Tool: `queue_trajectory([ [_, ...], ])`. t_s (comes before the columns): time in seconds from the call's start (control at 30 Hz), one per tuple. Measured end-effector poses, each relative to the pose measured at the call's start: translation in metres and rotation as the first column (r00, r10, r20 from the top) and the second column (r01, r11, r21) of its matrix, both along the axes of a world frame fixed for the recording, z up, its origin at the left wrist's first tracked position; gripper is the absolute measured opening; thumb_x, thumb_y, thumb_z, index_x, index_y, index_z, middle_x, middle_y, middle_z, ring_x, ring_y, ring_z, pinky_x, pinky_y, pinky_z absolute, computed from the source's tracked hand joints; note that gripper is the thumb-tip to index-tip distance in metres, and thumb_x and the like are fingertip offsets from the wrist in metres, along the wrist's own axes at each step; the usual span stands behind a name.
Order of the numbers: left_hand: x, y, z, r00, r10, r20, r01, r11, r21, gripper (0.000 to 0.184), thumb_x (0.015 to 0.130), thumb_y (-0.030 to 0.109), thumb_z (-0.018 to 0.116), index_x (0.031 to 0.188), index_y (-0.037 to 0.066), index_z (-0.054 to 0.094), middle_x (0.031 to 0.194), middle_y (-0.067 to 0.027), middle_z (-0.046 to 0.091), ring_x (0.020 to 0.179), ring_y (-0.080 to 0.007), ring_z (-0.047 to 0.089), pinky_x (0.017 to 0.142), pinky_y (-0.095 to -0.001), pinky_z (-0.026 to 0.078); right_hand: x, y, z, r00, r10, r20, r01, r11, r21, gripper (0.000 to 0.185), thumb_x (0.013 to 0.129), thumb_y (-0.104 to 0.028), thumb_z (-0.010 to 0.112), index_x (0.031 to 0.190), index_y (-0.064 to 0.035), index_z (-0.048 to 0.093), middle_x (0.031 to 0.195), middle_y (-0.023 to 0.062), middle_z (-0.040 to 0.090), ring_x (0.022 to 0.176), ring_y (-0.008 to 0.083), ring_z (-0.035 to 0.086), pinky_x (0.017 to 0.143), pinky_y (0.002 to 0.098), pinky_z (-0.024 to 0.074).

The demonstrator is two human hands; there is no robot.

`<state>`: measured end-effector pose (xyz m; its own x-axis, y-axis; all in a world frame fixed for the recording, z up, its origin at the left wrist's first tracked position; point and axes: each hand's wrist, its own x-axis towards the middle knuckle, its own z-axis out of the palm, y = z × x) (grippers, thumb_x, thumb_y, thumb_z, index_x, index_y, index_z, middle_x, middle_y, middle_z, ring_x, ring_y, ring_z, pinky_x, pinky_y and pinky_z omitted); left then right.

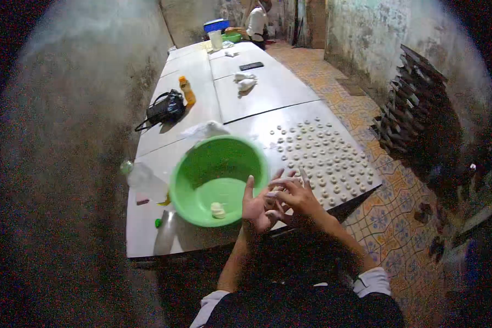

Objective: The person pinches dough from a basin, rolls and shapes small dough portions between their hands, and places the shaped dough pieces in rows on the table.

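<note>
Above the table's near edge, just right of a large green basin (pixel 183 205), my two hands meet. My left hand (pixel 257 213) is palm up, its thumb raised and its fingers stretched to the right. My right hand (pixel 300 201) lies over the left fingers, its own fingers spread and whitish at the tips. Whether a small piece lies between them, I cannot make out. A pale lump of dough (pixel 217 210) sits on the basin's floor. To the right, many small round dough pieces (pixel 322 158), each with a dimple, stand in rows on the white table.
Left of the basin are a clear plastic bottle (pixel 147 180) and a green cap (pixel 158 223). Behind stand a black bag (pixel 167 109), an orange bottle (pixel 187 91), white cloths (pixel 246 82) and a phone (pixel 251 66). A person (pixel 256 24) is at the far end.
</note>
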<state>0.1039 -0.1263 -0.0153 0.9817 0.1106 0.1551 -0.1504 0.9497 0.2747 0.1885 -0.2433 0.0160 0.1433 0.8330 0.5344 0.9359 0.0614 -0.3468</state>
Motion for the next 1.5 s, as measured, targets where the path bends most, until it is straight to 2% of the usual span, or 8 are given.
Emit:
queue_trajectory([
  [0.27, 0.072, -0.086, 0.001, 0.977, -0.125, 0.173, 0.187, 0.894, -0.407, 0.085, 0.084, 0.066, 0.030, 0.142, 0.007, 0.013, 0.144, -0.0171, 0.021, 0.126, -0.0333, 0.033, 0.102, -0.0474, 0.033, 0.091, -0.089, -0.025, 0.951, -0.077, -0.300, 0.098, 0.994, 0.057, 0.030, 0.065, -0.016, 0.070, 0.094, -0.0131, 0.061, 0.101, 0.0062, 0.057, 0.094, 0.0231, 0.056, 0.095, 0.0542, 0.0298],
  [0.6, 0.113, -0.106, -0.022, 0.998, -0.030, 0.051, 0.026, 0.997, 0.077, 0.086, 0.083, 0.066, 0.028, 0.142, 0.006, 0.010, 0.148, -0.0164, 0.013, 0.132, -0.0352, 0.024, 0.104, -0.0510, 0.028, 0.103, -0.113, -0.024, 0.974, -0.099, -0.205, 0.088, 0.994, -0.061, 0.025, 0.076, -0.025, 0.066, 0.098, -0.0163, 0.060, 0.098, 0.0052, 0.056, 0.097, 0.0243, 0.054, 0.090, 0.0553, 0.0306],
  [0.73, 0.112, -0.097, -0.029, 0.998, 0.001, 0.066, 0.016, 0.967, -0.254, 0.085, 0.084, 0.064, 0.032, 0.142, 0.006, 0.011, 0.147, -0.0159, 0.014, 0.132, -0.0347, 0.025, 0.105, -0.0507, 0.026, 0.107, -0.096, -0.026, 0.991, 0.013, -0.135, -0.001, 0.996, 0.084, 0.019, 0.068, -0.011, 0.070, 0.085, -0.0099, 0.061, 0.091, 0.0066, 0.058, 0.081, 0.0219, 0.058, 0.075, 0.0366, 0.0411],
  [0.93, 0.085, -0.048, -0.062, 0.825, 0.489, -0.283, -0.419, 0.865, 0.275, 0.067, 0.091, 0.053, 0.026, 0.137, 0.004, 0.025, 0.141, -0.0138, 0.030, 0.129, -0.0260, 0.030, 0.106, -0.0417, 0.024, 0.142, -0.031, -0.044, 0.949, 0.036, -0.312, -0.015, 0.998, 0.067, 0.019, 0.069, -0.014, 0.071, 0.081, -0.0034, 0.060, 0.086, 0.0120, 0.060, 0.081, 0.0285, 0.058, 0.073, 0.0363, 0.0438],
  [1.0, 0.076, -0.034, -0.069, 0.600, 0.754, -0.266, -0.380, 0.562, 0.735, 0.062, 0.093, 0.049, 0.025, 0.136, 0.004, 0.029, 0.138, -0.0138, 0.036, 0.127, -0.0256, 0.033, 0.105, -0.0408, 0.025, 0.154, 0.000, -0.056, 0.953, 0.005, -0.302, -0.033, 0.996, -0.089, 0.018, 0.072, -0.018, 0.070, 0.081, -0.0058, 0.061, 0.091, 0.0120, 0.058, 0.090, 0.0279, 0.055, 0.080, 0.0408, 0.0413],
  [1.2, 0.070, -0.001, -0.112, 0.493, 0.856, -0.157, -0.144, 0.259, 0.955, 0.043, 0.094, 0.031, 0.038, 0.128, 0.006, 0.042, 0.124, -0.0067, 0.049, 0.065, -0.0071, 0.042, 0.059, -0.0241, 0.041, 0.161, 0.065, -0.110, 0.985, 0.031, -0.172, -0.104, 0.896, -0.432, 0.018, 0.074, -0.021, 0.068, 0.088, -0.0106, 0.064, 0.099, 0.0094, 0.057, 0.097, 0.0261, 0.052, 0.088, 0.0517, 0.0316],
  [1.27, 0.073, -0.009, -0.089, 0.540, 0.837, -0.092, -0.022, 0.123, 0.992, 0.046, 0.092, 0.029, 0.046, 0.128, 0.001, 0.040, 0.130, -0.0180, 0.040, 0.123, -0.0262, 0.038, 0.103, -0.0350, 0.027, 0.159, 0.066, -0.121, 0.998, -0.034, -0.060, 0.022, 0.983, -0.184, 0.024, 0.073, -0.020, 0.067, 0.095, -0.0127, 0.063, 0.102, 0.0088, 0.056, 0.097, 0.0271, 0.052, 0.088, 0.0503, 0.0333],
  [1.5, 0.085, -0.001, -0.117, 0.577, 0.780, 0.242, 0.246, -0.448, 0.860, 0.057, 0.090, 0.031, 0.047, 0.132, -0.005, 0.031, 0.141, -0.0238, 0.024, 0.133, -0.0392, 0.018, 0.109, -0.0449, 0.013, 0.151, 0.030, -0.125, 0.989, -0.137, 0.062, 0.149, 0.937, -0.316, 0.033, 0.072, -0.024, 0.066, 0.103, -0.0159, 0.060, 0.127, 0.0098, 0.043, 0.116, 0.0301, 0.041, 0.092, 0.0581, 0.0301],
])
